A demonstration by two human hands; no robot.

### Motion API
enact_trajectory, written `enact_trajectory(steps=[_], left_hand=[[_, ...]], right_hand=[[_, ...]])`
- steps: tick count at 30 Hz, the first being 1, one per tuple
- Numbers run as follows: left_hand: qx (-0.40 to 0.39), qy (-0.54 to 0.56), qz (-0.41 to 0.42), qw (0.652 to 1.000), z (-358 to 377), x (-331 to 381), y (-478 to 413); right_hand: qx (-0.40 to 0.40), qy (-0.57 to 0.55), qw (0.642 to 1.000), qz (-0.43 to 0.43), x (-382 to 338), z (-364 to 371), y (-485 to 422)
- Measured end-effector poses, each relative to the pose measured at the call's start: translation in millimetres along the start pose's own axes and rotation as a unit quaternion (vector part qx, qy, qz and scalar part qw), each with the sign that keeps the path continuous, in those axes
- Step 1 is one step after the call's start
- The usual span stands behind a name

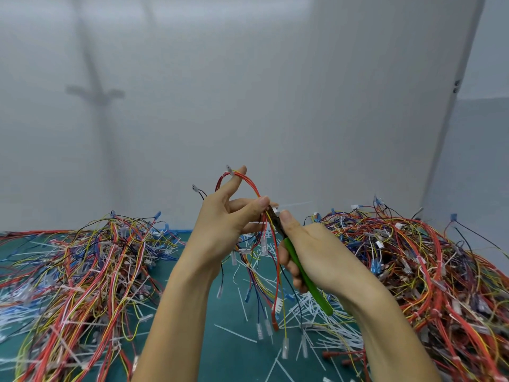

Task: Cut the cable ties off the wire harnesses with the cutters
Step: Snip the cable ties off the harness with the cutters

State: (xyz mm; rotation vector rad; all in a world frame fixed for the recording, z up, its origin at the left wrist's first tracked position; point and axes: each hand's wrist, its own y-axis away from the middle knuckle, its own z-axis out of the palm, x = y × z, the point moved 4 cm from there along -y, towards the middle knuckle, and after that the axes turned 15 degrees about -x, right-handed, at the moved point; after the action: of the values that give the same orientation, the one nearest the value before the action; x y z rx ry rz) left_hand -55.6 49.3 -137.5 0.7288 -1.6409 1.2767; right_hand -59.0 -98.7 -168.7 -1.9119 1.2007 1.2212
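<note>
Now I see L hand [225, 224] at 12 pinching wire bundle [277, 260], index up w/ wires looped over it. R hand [311, 252] wrapped round cutters [321, 299], nose at bundle by L thumb; white tie [297, 204] pokes toward 2. Wire heap [82, 271] at 9, second heap [427, 257] at 3, green mat [228, 340]; cut ties [316, 312] at 5.

Legible markings: none found. The green handles of the cutters [304, 272] show no readable brand or number. Terminals and sleeves on the held wire harness [249, 181] and in the harness piles [82, 271] are too small to read. The green mat [228, 354] and grey wall [248, 78] bear no readable print or sign.
</note>
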Motion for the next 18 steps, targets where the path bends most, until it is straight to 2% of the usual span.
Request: enact_trajectory(steps=[7, 12, 15, 18], left_hand=[[0.011, 0.000, -0.015, 1.000, -5, -4, 0], [0.094, 0.008, -0.053, 0.994, -19, -10, 2], [0.112, -0.017, -0.092, 0.989, -26, -14, 3], [0.093, -0.017, -0.098, 0.991, -29, -15, 5]], right_hand=[[0.000, 0.005, 1.000, -0.018, 3, 3, -4], [0.027, 0.017, 0.999, -0.012, 3, -7, 0], [0.053, 0.161, 0.985, 0.030, 10, -14, -1], [0.025, 0.294, 0.948, 0.118, 37, -11, -9]])
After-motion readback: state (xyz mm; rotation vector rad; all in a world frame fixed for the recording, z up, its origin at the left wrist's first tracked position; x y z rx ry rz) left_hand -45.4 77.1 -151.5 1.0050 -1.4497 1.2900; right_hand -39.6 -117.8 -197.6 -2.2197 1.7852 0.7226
